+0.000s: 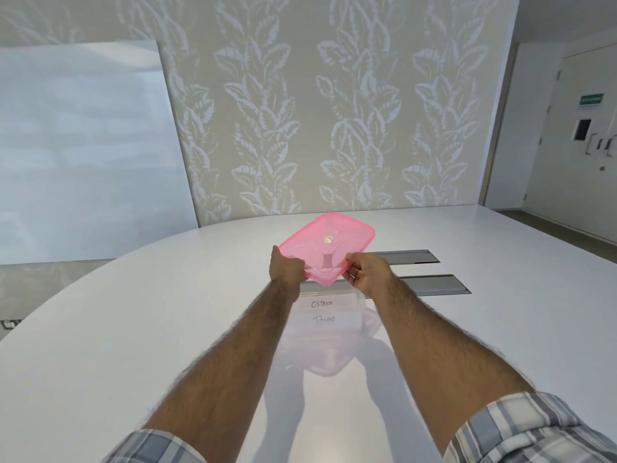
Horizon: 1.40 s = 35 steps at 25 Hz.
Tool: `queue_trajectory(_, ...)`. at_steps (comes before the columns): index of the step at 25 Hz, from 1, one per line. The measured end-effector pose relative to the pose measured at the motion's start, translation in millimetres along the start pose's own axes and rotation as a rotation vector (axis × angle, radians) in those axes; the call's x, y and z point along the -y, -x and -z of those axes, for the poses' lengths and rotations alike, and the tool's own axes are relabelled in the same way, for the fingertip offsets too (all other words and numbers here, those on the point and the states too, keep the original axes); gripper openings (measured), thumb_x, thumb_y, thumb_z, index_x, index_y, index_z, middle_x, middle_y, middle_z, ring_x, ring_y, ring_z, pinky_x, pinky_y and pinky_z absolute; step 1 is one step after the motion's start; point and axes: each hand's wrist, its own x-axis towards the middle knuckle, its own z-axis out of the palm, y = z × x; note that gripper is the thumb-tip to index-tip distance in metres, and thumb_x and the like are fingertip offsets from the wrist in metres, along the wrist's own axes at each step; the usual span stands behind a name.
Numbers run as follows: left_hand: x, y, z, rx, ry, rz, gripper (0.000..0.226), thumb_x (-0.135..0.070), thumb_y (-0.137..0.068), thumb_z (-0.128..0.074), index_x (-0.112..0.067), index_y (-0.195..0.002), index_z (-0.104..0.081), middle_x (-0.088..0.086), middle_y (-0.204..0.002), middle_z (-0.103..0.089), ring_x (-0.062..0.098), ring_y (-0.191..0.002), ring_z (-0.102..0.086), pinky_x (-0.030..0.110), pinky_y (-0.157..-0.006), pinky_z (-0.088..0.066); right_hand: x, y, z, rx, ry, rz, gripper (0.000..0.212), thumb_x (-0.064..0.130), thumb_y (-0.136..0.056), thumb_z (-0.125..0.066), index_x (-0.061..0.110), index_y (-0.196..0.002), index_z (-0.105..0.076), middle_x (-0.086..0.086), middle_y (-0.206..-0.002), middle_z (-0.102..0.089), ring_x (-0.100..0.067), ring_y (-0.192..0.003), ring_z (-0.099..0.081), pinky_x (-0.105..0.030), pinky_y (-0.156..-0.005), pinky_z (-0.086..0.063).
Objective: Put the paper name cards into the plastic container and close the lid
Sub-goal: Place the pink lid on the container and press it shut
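Observation:
Both hands hold a translucent pink lid (329, 243) in the air above the white table (133, 329), its far end tilted up. My left hand (287, 267) grips the lid's near left corner. My right hand (365, 272) pinches its near right edge. Below and nearer to me stands a clear plastic container (329, 329), open on top. Inside it are white paper name cards (325, 310); two handwritten ones read "OSTRICH" and something like "BEAR". The container's far rim is hidden behind the lid and hands.
Two grey metal cable hatches (430, 284) are set into the table to the right of my hands. A leaf-patterned wall stands behind the table, a whiteboard (83, 145) leans at the left, and a door (584, 135) is at the far right.

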Motion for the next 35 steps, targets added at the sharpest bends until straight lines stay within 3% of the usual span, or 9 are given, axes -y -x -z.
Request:
queue_trajectory(3, -11.0, -15.7, 35.2, 0.082, -0.062, 0.027, 0.046, 0.02, -0.081, -0.045, -0.026, -0.082, -0.047, 0.012, -0.096, -0.059, 0.021, -0.069, -0.056, 0.034, -0.058, -0.053, -4.7, 2.3, -7.5, -0.057, -0.005, 0.039, 0.006, 0.0, -0.088, -0.063, 0.004, -0.086, -0.059, -0.013, -0.08, -0.063, -0.027, -0.068, -0.063, -0.038, -0.066, -0.056)
queue_trajectory(9, -16.5, -47.6, 85.7, 0.221, -0.207, 0.057, 0.066, 0.015, -0.087, -0.042, -0.014, -0.147, -0.042, 0.024, -0.132, -0.056, 0.023, -0.072, -0.051, 0.033, -0.06, -0.047, -8.5, 4.6, -8.8, -0.231, 0.11, 0.136, 0.003, 0.004, -0.09, -0.062, 0.003, -0.093, -0.062, -0.011, -0.07, -0.058, -0.022, -0.056, -0.057, -0.032, -0.054, -0.053)
queue_trajectory(12, -11.5, -59.3, 93.6, 0.236, -0.27, 0.02, 0.069, 0.011, -0.089, -0.046, -0.011, -0.153, -0.035, 0.023, -0.138, -0.054, 0.028, -0.08, -0.059, 0.032, -0.057, -0.05, -18.3, 7.5, -3.5, -0.283, 0.33, 0.167, 0.008, 0.005, -0.09, -0.062, 0.002, -0.097, -0.062, -0.013, -0.068, -0.058, -0.022, -0.052, -0.054, -0.028, -0.051, -0.051)
queue_trajectory(14, -7.8, -64.8, 94.9, 0.221, -0.317, 0.006, 0.055, 0.009, -0.088, -0.049, -0.007, -0.141, -0.049, 0.022, -0.135, -0.057, 0.036, -0.097, -0.065, 0.038, -0.068, -0.054, -25.1, 8.5, -0.3, -0.32, 0.458, 0.194, 0.007, 0.007, -0.089, -0.064, 0.001, -0.092, -0.06, -0.017, -0.072, -0.06, -0.024, -0.054, -0.056, -0.03, -0.053, -0.05)
queue_trajectory(17, -1.2, -72.1, 91.2, 0.183, -0.394, -0.011, 0.025, 0.009, -0.085, -0.051, -0.014, -0.083, -0.059, 0.023, -0.112, -0.064, 0.031, -0.085, -0.062, 0.051, -0.084, -0.057, -28.8, 7.0, 5.3, -0.382, 0.613, 0.237, 0.015, 0.012, -0.086, -0.068, 0.0, -0.085, -0.059, -0.018, -0.082, -0.061, -0.027, -0.062, -0.058, -0.032, -0.053, -0.052)
queue_trajectory(21, 8.2, -81.1, 85.3, 0.182, -0.435, -0.007, 0.051, 0.005, -0.087, -0.055, 0.0, -0.138, -0.052, 0.021, -0.127, -0.063, 0.039, -0.109, -0.066, 0.049, -0.09, -0.057, -24.0, -8.9, 12.2, -0.387, 0.737, 0.261, 0.028, 0.018, -0.083, -0.073, -0.005, -0.094, -0.061, -0.018, -0.088, -0.062, -0.029, -0.072, -0.06, -0.036, -0.06, -0.053)
queue_trajectory(28, 24.5, -81.8, 74.8, 0.154, -0.534, -0.008, 0.052, 0.001, -0.087, -0.063, 0.002, -0.138, -0.053, 0.022, -0.126, -0.064, 0.039, -0.112, -0.065, 0.047, -0.094, -0.055, -27.7, -26.3, 25.5, -0.368, 0.925, 0.22, 0.034, 0.026, -0.08, -0.078, 0.003, -0.075, -0.053, -0.013, -0.072, -0.058, -0.022, -0.05, -0.051, -0.027, -0.045, -0.042)
queue_trajectory(32, 33.0, -79.2, 72.7, 0.131, -0.558, 0.007, 0.047, 0.002, -0.087, -0.063, 0.002, -0.134, -0.056, 0.017, -0.111, -0.067, 0.034, -0.086, -0.067, 0.049, -0.083, -0.06, -26.4, -31.5, 29.9, -0.323, 0.989, 0.212, 0.037, 0.028, -0.078, -0.078, 0.006, -0.069, -0.05, -0.011, -0.069, -0.058, -0.023, -0.05, -0.052, -0.027, -0.045, -0.041)
queue_trajectory(35, 39.3, -77.7, 71.5, 0.131, -0.605, 0.007, 0.05, -0.001, -0.088, -0.063, -0.001, -0.138, -0.054, 0.019, -0.122, -0.065, 0.034, -0.09, -0.067, 0.049, -0.086, -0.058, -29.8, -34.7, 34.9, -0.292, 0.988, 0.19, 0.034, 0.024, -0.077, -0.078, 0.006, -0.067, -0.05, -0.011, -0.066, -0.056, -0.021, -0.047, -0.049, -0.027, -0.044, -0.04)
